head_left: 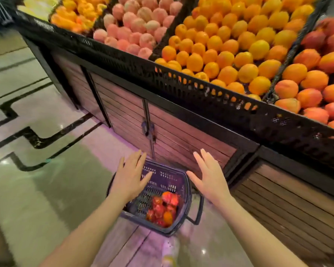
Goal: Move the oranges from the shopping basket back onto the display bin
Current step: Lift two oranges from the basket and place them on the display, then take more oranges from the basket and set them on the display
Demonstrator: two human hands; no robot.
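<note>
Both grips are wide and empty, left hand (pixel 130 177) and right hand (pixel 210 176) over the shopping basket (pixel 187 191); next, pick its orange (pixel 168 217) for the display bin (pixel 216 54) at 1 o'clock.

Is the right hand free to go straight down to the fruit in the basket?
Probably yes. The right hand is open and empty, just right of the basket. The basket's top is uncovered and the fruit lies exposed at its near end.
</note>
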